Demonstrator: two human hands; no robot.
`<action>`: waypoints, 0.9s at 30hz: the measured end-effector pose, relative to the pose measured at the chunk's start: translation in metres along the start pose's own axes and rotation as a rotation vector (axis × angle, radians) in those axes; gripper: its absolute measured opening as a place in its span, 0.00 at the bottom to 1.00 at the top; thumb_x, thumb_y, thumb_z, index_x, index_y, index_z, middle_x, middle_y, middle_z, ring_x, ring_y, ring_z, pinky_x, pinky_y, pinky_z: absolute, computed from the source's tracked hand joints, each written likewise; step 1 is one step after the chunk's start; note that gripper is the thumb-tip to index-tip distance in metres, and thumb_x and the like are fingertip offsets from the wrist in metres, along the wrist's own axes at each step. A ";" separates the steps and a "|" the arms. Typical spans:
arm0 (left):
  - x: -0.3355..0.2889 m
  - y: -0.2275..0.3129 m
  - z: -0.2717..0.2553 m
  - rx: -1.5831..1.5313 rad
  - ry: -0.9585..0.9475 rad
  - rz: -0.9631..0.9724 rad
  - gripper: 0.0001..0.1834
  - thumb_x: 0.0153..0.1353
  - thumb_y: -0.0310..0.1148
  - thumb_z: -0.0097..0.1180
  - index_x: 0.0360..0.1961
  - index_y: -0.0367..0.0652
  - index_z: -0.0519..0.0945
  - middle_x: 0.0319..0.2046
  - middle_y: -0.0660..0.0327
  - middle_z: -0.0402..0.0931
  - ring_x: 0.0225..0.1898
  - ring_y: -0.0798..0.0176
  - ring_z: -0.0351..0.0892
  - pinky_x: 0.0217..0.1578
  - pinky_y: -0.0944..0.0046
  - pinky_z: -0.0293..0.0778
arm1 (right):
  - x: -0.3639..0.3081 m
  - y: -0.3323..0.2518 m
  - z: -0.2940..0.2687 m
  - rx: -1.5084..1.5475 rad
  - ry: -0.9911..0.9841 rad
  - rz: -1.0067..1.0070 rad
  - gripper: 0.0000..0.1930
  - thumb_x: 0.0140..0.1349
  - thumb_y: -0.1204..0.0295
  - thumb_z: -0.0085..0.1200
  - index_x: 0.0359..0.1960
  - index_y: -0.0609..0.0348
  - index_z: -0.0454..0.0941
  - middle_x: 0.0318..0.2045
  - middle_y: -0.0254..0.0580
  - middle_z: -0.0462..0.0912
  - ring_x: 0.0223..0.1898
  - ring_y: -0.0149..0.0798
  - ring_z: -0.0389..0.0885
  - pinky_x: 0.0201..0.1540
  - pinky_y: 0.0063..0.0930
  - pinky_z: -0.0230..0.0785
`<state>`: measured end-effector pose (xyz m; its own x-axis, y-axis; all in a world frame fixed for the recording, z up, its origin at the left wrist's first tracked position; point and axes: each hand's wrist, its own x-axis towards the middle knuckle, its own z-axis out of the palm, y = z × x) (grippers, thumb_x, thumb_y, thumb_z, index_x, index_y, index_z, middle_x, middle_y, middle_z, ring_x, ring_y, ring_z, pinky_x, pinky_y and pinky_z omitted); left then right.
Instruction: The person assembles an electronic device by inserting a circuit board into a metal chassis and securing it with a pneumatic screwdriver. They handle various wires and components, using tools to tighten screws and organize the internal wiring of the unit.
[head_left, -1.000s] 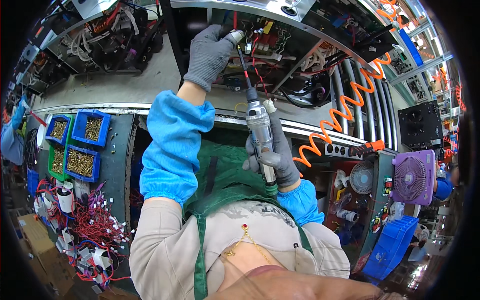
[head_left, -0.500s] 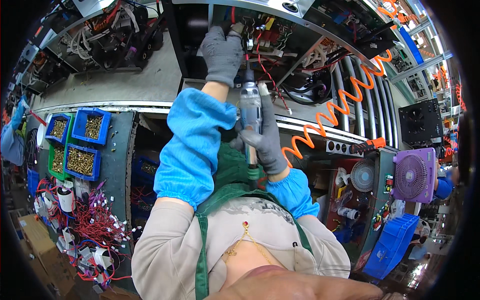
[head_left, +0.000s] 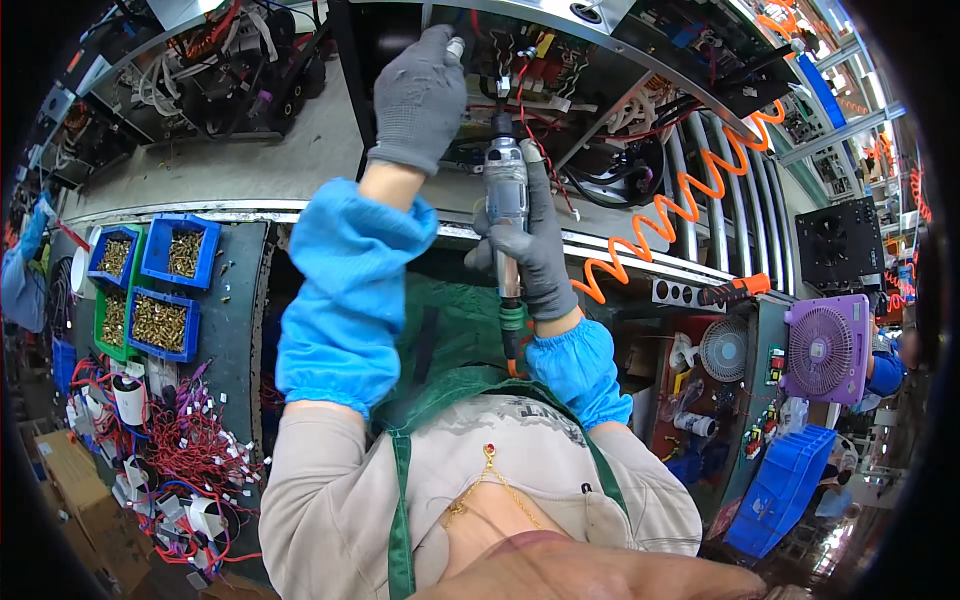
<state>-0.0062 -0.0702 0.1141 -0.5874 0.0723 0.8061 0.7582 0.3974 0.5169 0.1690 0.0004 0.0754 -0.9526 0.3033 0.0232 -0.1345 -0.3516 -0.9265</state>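
Note:
My right hand (head_left: 538, 265), in a grey glove, is wrapped round a power screwdriver (head_left: 507, 190) with a clear-and-silver body. The tool points away from me at the open metal cabinet (head_left: 640, 62), its tip near the wiring. My left hand (head_left: 420, 105), also gloved, is at the cabinet's left part with its fingers curled in. A bare fingertip pokes out of that glove. Whatever the left fingers hold, if anything, is hidden. Beside the tool a twisted red-and-black wire (head_left: 527, 130) hangs out of the cabinet, close to circuit boards and white connectors.
Blue bins (head_left: 163, 352) of brass-coloured screws stand on the left bench, with a tangle of red wires (head_left: 205, 435) nearer me. An orange coiled hose (head_left: 690, 205) crosses the metal rollers (head_left: 715, 220) at right. Beyond are a purple fan (head_left: 822, 350) and a blue crate (head_left: 785, 490).
My left hand has drawn back left and slightly toward me, away from the tool's tip. The screwdriver has shifted a little to the right, still in my right hand.

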 end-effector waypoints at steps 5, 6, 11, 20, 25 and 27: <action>0.023 -0.006 -0.031 0.589 -0.522 0.290 0.24 0.59 0.32 0.48 0.58 0.59 0.67 0.30 0.56 0.76 0.30 0.50 0.79 0.28 0.54 0.77 | -0.004 0.004 0.002 0.246 -0.028 0.006 0.49 0.44 0.71 0.59 0.69 0.42 0.45 0.35 0.45 0.71 0.26 0.36 0.77 0.22 0.33 0.80; 0.025 -0.005 -0.034 0.596 -0.547 0.329 0.24 0.59 0.32 0.48 0.58 0.59 0.67 0.30 0.57 0.76 0.30 0.51 0.80 0.27 0.54 0.77 | -0.005 0.005 0.004 0.299 -0.021 -0.008 0.48 0.44 0.71 0.59 0.69 0.42 0.44 0.34 0.45 0.71 0.25 0.36 0.77 0.22 0.33 0.81; 0.034 -0.007 -0.035 0.606 -0.618 0.336 0.19 0.60 0.33 0.47 0.53 0.57 0.71 0.31 0.58 0.78 0.32 0.52 0.81 0.27 0.53 0.77 | -0.006 0.009 0.009 0.350 -0.041 0.011 0.49 0.44 0.67 0.60 0.68 0.35 0.43 0.31 0.47 0.71 0.22 0.38 0.78 0.24 0.36 0.81; 0.048 0.008 -0.030 0.509 -0.732 0.195 0.10 0.61 0.34 0.45 0.34 0.50 0.80 0.26 0.56 0.80 0.28 0.53 0.82 0.26 0.55 0.75 | -0.012 0.004 0.010 0.329 -0.082 -0.012 0.42 0.54 0.65 0.53 0.69 0.31 0.43 0.35 0.51 0.70 0.20 0.35 0.73 0.28 0.37 0.76; 0.053 0.004 -0.037 0.517 -0.747 0.200 0.10 0.60 0.35 0.44 0.33 0.50 0.79 0.27 0.54 0.80 0.32 0.50 0.82 0.30 0.53 0.76 | -0.015 -0.002 0.025 0.464 -0.111 -0.004 0.39 0.57 0.62 0.53 0.68 0.34 0.45 0.36 0.52 0.70 0.20 0.32 0.71 0.28 0.36 0.75; 0.050 0.003 -0.022 0.454 -0.756 0.199 0.10 0.60 0.35 0.44 0.33 0.50 0.79 0.28 0.55 0.81 0.32 0.50 0.82 0.31 0.52 0.76 | -0.014 -0.001 0.023 0.613 -0.105 -0.027 0.38 0.59 0.61 0.52 0.68 0.34 0.45 0.36 0.51 0.69 0.20 0.31 0.70 0.27 0.35 0.74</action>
<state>-0.0270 -0.0850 0.1622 -0.6082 0.6964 0.3809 0.7751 0.6245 0.0959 0.1761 -0.0237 0.0843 -0.9642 0.2417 0.1093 -0.2616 -0.7988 -0.5418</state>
